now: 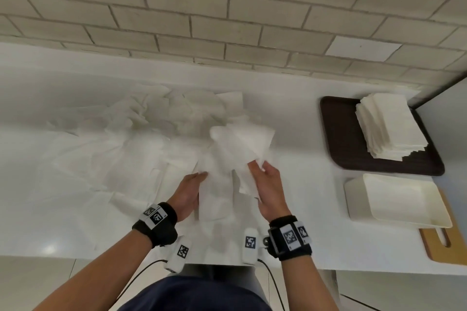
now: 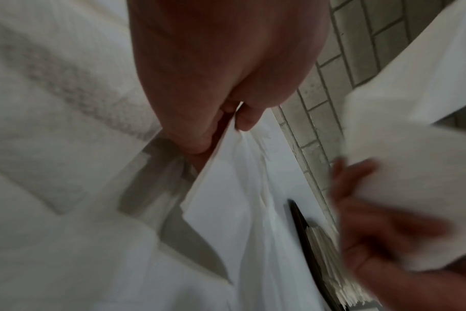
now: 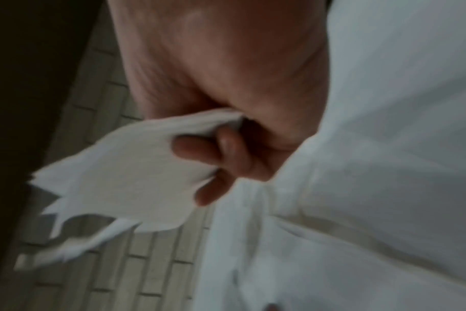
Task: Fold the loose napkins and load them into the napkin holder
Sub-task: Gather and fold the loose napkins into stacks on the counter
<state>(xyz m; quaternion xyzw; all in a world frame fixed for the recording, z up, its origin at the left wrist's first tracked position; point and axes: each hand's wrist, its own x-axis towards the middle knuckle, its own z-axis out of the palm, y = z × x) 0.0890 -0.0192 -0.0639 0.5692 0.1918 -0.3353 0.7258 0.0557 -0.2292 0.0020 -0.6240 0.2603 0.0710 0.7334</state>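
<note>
**Napkin held up between both hands**

One white napkin (image 1: 237,149) is pinched at its edges by the left hand (image 1: 188,193) and right hand (image 1: 269,190), raised above loose napkins (image 1: 121,154) strewn on the counter (image 1: 298,118); farther right, folded napkins (image 1: 390,125) are stacked on a brown tray (image 1: 338,131)

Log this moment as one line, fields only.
step: folding | left hand: pinches napkin | right hand: grips same napkin | folded stack: on brown tray
</note>
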